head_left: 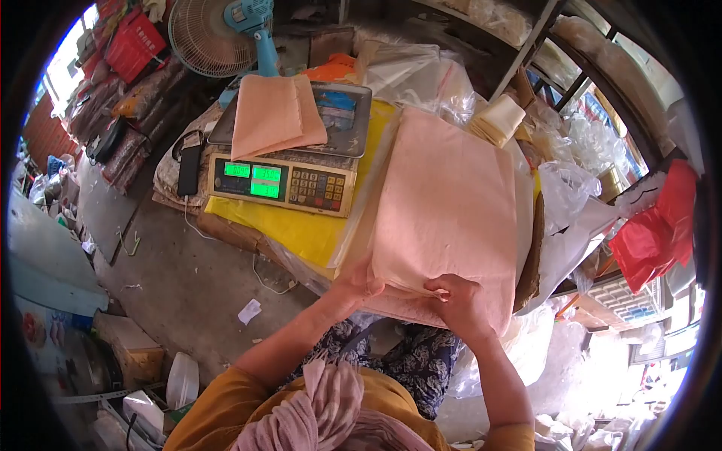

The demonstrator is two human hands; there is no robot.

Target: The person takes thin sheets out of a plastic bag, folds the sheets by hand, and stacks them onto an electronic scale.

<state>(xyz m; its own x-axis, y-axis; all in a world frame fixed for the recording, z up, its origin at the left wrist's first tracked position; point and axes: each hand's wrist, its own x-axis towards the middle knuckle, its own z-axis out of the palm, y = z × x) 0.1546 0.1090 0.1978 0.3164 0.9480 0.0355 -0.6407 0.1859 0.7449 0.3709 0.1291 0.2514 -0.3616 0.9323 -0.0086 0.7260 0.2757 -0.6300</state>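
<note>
A stack of thin pale-pink sheets [444, 203], paper or cloth, lies in front of me with its near edge slightly lifted and folded. My left hand [356, 287] is at the stack's near left corner, its fingers partly hidden under the edge. At the middle of that near edge, my right hand [460, 302] pinches the sheets between thumb and curled fingers. To the left stands a digital scale [284, 184] with green lit displays. Folded pink sheets [274, 116] rest on its metal pan and overhang the front.
Yellow sheeting [278, 225] lies under the scale. A phone [189, 170] with a white cable is left of it. Behind stands a fan [214, 34]. A rolled cream bundle [496, 120], clear plastic bags [568, 195] and a red bag [658, 229] are on the right.
</note>
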